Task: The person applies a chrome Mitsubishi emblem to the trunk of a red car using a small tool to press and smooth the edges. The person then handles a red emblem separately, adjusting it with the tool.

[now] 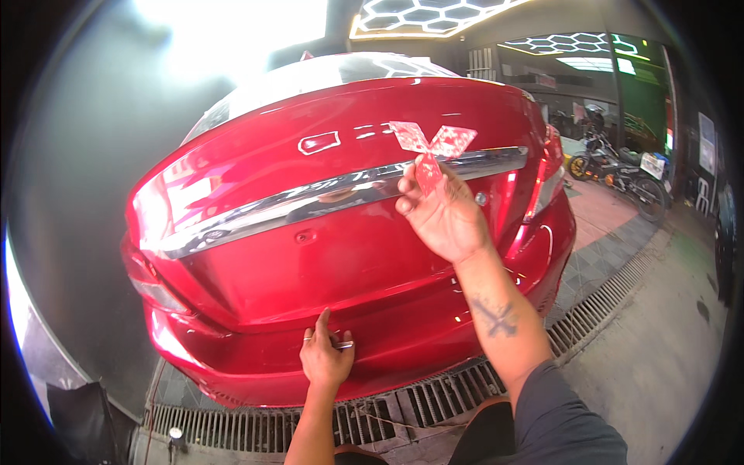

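Note:
A three-armed car emblem (431, 144) with a mottled red-and-white face is pinched in my right hand (449, 217). My fingers close round its lower arm, and its two upper arms spread above them. The emblem is held up in front of the red car's trunk lid (263, 271), overlapping the chrome trim strip (310, 208). Low at the bumper, my left hand (327, 360) has its index finger extended up against the trunk lid's lower edge. Its other fingers curl round a thin dark-and-silver tool (341, 345), mostly hidden, whose kind I cannot make out.
The red rear bumper (387, 345) spans in front of me, above a slotted floor drain grate (364, 426). A dark wall (77, 194) stands at the left. At the far right a motorcycle (616, 167) is parked. Black fabric (89, 422) lies at the lower left.

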### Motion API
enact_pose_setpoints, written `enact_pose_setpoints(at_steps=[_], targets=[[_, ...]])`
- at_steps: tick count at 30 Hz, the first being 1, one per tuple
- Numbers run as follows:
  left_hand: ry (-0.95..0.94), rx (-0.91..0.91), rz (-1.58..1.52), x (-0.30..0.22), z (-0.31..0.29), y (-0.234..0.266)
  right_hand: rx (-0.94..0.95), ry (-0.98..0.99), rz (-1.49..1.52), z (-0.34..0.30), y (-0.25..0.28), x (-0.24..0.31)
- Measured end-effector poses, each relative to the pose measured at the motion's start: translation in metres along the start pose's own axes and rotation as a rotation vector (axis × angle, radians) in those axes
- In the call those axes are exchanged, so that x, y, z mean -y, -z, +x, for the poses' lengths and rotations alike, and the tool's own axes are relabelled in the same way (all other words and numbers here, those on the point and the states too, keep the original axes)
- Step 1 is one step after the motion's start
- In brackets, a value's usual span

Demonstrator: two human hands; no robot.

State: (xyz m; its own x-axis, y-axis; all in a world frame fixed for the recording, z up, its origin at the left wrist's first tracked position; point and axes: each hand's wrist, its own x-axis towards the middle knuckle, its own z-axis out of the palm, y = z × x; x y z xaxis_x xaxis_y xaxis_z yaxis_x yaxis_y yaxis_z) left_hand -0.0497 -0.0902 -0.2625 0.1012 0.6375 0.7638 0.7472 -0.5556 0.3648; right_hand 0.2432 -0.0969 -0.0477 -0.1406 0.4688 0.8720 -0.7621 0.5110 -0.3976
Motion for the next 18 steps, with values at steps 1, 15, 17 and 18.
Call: enact_pose_setpoints(at_steps=[1, 15, 17, 18], targets=[[-0.014, 0.001, 0.010, 0.002, -0.001, -0.001, 0.026, 0.037, 0.073, -0.008, 0.008, -0.008], [-0.007, -0.006, -0.016, 0.003, 0.000, -0.002, 0.018, 0.108, 0.302, -0.019, 0.008, -0.028], [-0.002, 0.001, -0.012, 0.003, 0.000, -0.002, 0.013, 0.106, 0.305, -0.017, 0.007, -0.027], [0.000, 0.004, -0.009, 0.004, 0.000, -0.001, 0.014, 0.105, 0.308, -0.016, 0.007, -0.027]])
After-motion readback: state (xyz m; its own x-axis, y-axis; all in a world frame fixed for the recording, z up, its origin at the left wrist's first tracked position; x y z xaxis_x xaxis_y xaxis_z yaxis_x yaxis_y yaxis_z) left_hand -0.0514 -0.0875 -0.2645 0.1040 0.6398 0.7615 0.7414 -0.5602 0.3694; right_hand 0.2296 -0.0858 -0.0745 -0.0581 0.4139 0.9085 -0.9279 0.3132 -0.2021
